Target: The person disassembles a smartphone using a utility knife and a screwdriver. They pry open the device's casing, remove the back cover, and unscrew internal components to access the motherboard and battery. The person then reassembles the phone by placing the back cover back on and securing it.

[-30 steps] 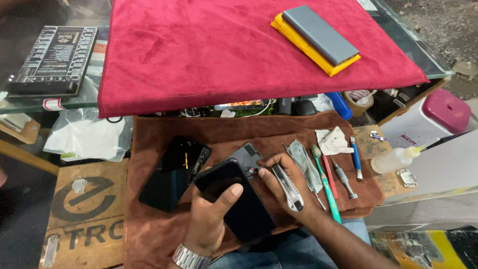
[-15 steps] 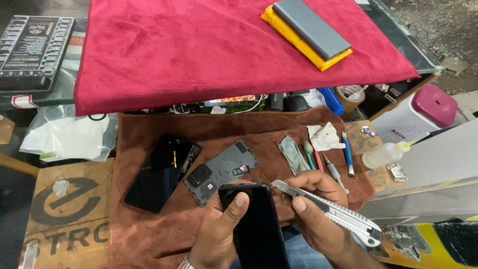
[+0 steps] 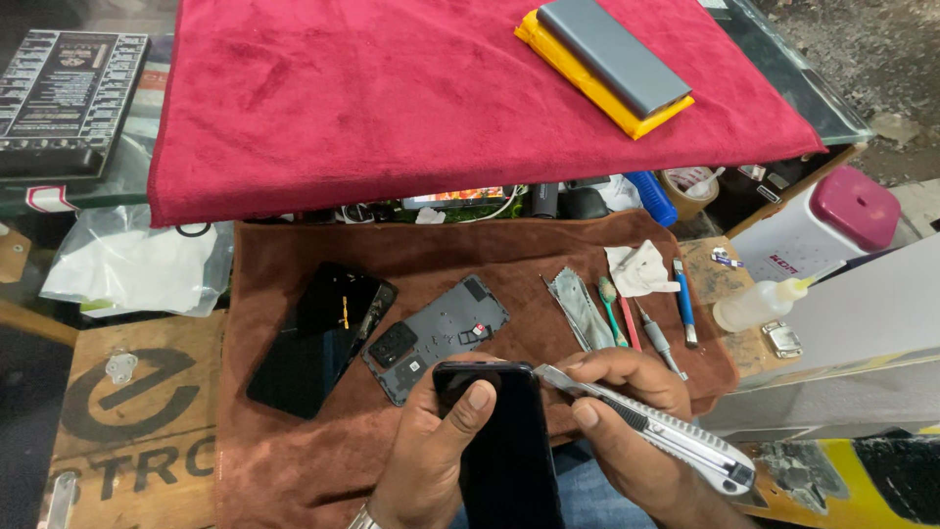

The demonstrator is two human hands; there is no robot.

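Far left: flat black rectangular printed box (image 3: pixel 64 98) on the glass table (image 3: pixel 117 191); crumpled clear plastic bag (image 3: pixel 132 264) below it. Left hand (image 3: pixel 436 456) grips the black glossy smartphone (image 3: pixel 504 451), thumb on its top. Right hand (image 3: pixel 627 431) holds the grey metal utility knife (image 3: pixel 651 426), blade tip at the phone's top edge. Right: white bottle with magenta cap (image 3: pixel 818 230).

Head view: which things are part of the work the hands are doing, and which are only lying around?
In use:
- black phone, held by the left hand
- utility knife, in the right hand, tip at the phone's top corner

Lying about:
- grey back cover
- opened phone body
- squeeze bottle
- power bank
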